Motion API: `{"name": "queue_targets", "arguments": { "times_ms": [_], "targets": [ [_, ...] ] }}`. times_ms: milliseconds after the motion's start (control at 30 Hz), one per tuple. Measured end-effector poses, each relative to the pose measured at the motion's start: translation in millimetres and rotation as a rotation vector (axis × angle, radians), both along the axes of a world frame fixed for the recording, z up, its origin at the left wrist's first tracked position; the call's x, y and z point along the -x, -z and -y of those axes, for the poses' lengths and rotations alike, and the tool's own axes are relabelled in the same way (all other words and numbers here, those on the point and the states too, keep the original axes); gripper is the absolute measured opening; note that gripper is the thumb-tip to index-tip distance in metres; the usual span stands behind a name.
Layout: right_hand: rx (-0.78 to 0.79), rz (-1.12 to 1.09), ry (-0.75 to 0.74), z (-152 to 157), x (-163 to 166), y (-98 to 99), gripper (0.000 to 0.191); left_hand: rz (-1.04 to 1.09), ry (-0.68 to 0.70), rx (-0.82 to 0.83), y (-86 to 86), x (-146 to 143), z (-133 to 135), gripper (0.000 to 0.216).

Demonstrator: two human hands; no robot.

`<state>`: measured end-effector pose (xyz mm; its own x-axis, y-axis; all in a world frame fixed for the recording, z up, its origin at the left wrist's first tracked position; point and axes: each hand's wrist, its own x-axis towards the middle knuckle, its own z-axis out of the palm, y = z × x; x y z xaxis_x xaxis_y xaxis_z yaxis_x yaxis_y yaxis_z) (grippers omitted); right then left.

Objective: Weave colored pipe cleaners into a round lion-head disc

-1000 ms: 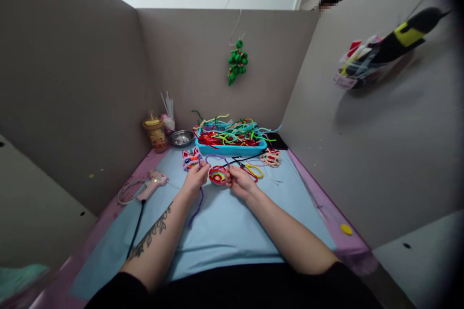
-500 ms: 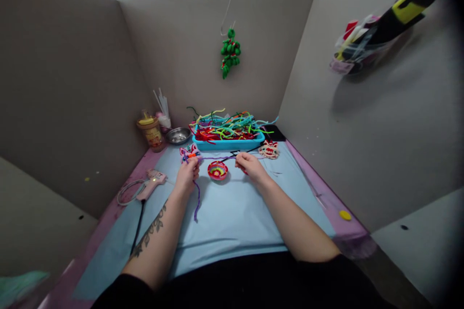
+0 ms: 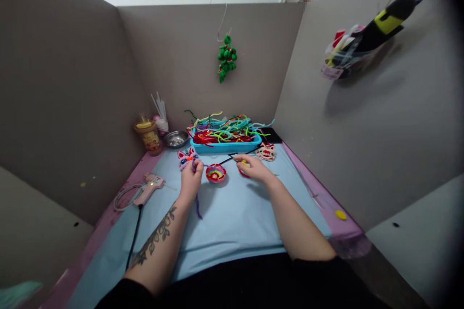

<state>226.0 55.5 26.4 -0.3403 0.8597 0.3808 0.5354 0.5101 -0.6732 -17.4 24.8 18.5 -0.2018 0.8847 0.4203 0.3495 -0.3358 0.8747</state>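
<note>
My left hand (image 3: 191,179) is closed on a purple pipe cleaner (image 3: 197,205), whose tail hangs down over the light blue mat (image 3: 232,222). A small coiled round piece (image 3: 216,173) in red, green and yellow lies between my hands on the mat. To its right, my right hand (image 3: 253,167) rests low on the mat with fingers curled over yellow and red loops; what it grips is partly hidden. A small multicoloured woven figure (image 3: 185,157) lies just beyond my left hand.
A blue tray (image 3: 226,147) heaped with coloured pipe cleaners stands at the back. A metal bowl (image 3: 175,139), a jar (image 3: 146,135), a pink glue gun (image 3: 148,186) with its cord, a pale woven figure (image 3: 266,152), and a hanging green ornament (image 3: 226,60). Grey partitions enclose the desk.
The purple pipe cleaner was stretched between both hands; now only my left hand holds it. My right hand has dropped onto the mat by the loops.
</note>
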Motion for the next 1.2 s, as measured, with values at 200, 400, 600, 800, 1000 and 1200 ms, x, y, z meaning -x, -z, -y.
{"name": "queue_targets", "arguments": {
  "times_ms": [200,400,600,800,1000,1200],
  "targets": [
    [-0.339,-0.014,-0.008,20.9,47.0,-1.6,0.032,-0.246,0.079,-0.062,-4.6,-14.4,12.4,0.023],
    [-0.390,0.035,0.001,31.0,68.6,4.7,0.011,-0.136,0.215,0.015,-4.1,-16.1,13.8,0.026],
    [-0.520,0.190,0.026,33.5,58.7,2.5,0.015,-0.148,0.231,0.018,-4.4,-14.4,12.7,0.026],
    [-0.607,0.303,0.011,34.8,59.9,3.5,0.020,-0.146,0.274,0.078,0.4,-14.5,10.1,0.025],
    [-0.709,0.372,0.021,33.0,58.8,5.7,0.019,0.140,0.389,0.297,-2.2,-16.9,10.6,0.025],
    [-0.751,0.381,0.043,34.3,58.1,6.6,0.019,0.356,0.440,0.457,-3.0,-18.3,10.7,0.032]
  ]
}}
